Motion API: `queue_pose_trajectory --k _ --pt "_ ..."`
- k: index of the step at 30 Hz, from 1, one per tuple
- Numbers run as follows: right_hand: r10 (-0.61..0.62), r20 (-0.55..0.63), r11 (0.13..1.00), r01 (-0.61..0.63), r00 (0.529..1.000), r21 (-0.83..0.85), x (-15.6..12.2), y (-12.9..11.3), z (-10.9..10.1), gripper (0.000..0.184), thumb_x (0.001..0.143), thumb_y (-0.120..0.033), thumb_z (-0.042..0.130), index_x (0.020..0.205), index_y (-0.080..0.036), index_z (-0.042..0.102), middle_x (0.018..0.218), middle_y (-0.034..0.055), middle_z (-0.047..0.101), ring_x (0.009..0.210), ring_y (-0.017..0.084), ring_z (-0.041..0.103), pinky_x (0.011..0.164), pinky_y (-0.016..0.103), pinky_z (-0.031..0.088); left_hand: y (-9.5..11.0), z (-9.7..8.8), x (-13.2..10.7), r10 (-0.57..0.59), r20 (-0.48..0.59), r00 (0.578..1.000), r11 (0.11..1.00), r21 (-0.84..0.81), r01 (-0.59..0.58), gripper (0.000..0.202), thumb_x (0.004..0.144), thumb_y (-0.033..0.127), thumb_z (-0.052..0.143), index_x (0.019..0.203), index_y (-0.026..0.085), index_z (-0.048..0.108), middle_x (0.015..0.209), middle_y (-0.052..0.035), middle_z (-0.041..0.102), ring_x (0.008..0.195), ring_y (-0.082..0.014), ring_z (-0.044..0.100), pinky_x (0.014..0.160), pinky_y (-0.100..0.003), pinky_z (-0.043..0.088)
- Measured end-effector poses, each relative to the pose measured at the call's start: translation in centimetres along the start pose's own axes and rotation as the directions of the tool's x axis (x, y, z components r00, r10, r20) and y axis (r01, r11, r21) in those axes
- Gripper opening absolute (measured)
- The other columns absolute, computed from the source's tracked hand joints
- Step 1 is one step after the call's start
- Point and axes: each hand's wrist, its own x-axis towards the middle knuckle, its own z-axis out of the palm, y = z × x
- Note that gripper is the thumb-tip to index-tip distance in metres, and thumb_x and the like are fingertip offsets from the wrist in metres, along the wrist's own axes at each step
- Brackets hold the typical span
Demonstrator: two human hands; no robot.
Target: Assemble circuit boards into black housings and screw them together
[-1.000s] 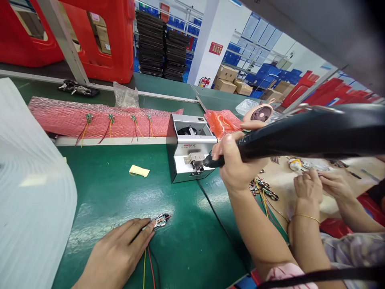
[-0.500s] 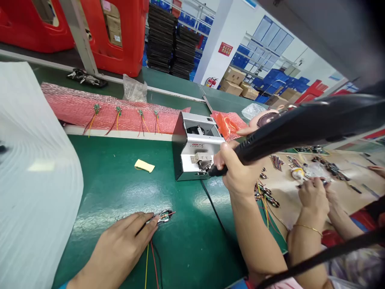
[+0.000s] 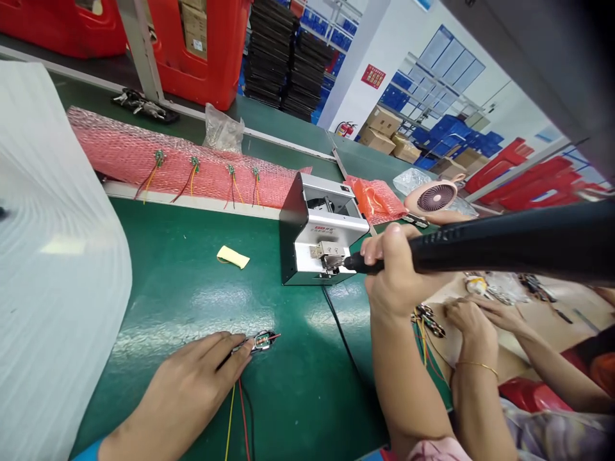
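Observation:
My right hand (image 3: 396, 275) is wrapped round a black electric screwdriver (image 3: 509, 240), which lies nearly level. Its tip meets the metal outlet at the front of a silver and black screw feeder (image 3: 312, 224); whether a screw sits on the bit is too small to tell. Down on the green bench, my left hand (image 3: 192, 384) grips a small dark-framed electronic part (image 3: 262, 341) with a copper coil inside, pressing it to the surface with fingers and thumb. Yellow and red wires (image 3: 243, 410) trail from beneath that hand toward the bench front.
Several small green circuit boards (image 3: 194, 163) with wires lie on pink bubble wrap (image 3: 106, 144). A yellow strip (image 3: 234, 257) rests left of the feeder. A pink fan (image 3: 435, 195) stands behind the screwdriver. At right, a co-worker's hands (image 3: 473, 326) work over a beige table.
My right hand and the screwdriver have shifted right, and the screwdriver now lies more level. The view has tilted slightly. The co-worker's hands have moved left. My left hand keeps its hold.

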Motion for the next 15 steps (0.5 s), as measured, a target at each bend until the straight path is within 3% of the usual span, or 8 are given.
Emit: queue_pose_trajectory --k 3,7,12,15 --pt "-0.04 0.021 0.995 0.038 0.999 0.094 0.4 1.0 0.6 0.029 0.075 -0.013 0.06 0.094 -0.024 0.041 0.047 -0.0133 0.046 0.033 0.008 0.041 0.037 0.023 0.038 0.0 0.1 -0.1 -0.004 -0.011 1.0 1.0 0.016 0.004 0.036 0.088 0.002 0.037 0.099 0.018 0.067 0.095 -0.0051 0.069 0.084 -0.0201 0.064 0.074 -0.031 0.052" --pt "0.015 0.107 0.995 -0.025 0.994 0.1 0.9 1.4 0.4 0.026 0.075 -0.014 0.061 0.091 -0.024 0.043 0.045 -0.0138 0.044 0.031 0.007 0.039 0.035 0.023 0.036 0.1 0.1 -0.2 -0.002 0.001 1.0 1.0 0.015 0.002 0.036 0.089 0.004 0.035 0.101 0.017 0.066 0.094 -0.006 0.069 0.085 -0.0212 0.064 0.072 -0.032 0.052" --pt "0.175 0.17 0.969 -0.2 0.97 0.145 -0.1 -0.7 -0.5 0.029 0.074 -0.012 0.062 0.091 -0.023 0.042 0.045 -0.0136 0.043 0.031 0.007 0.039 0.036 0.022 0.035 0.3 -0.2 0.1 -0.017 0.037 0.999 1.0 -0.005 0.017 0.037 0.089 0.002 0.032 0.099 0.015 0.065 0.092 -0.0077 0.068 0.082 -0.022 0.064 0.067 -0.033 0.054" --pt "0.119 0.118 0.979 -0.136 0.986 0.15 -0.9 -1.9 -0.9 0.029 0.075 -0.011 0.061 0.092 -0.024 0.041 0.047 -0.0131 0.042 0.032 0.006 0.037 0.038 0.022 0.036 0.4 -0.2 0.3 -0.01 0.015 1.0 1.0 -0.019 0.01 0.035 0.088 0.0 0.034 0.096 0.013 0.066 0.089 -0.0084 0.069 0.079 -0.0226 0.065 0.064 -0.033 0.055"
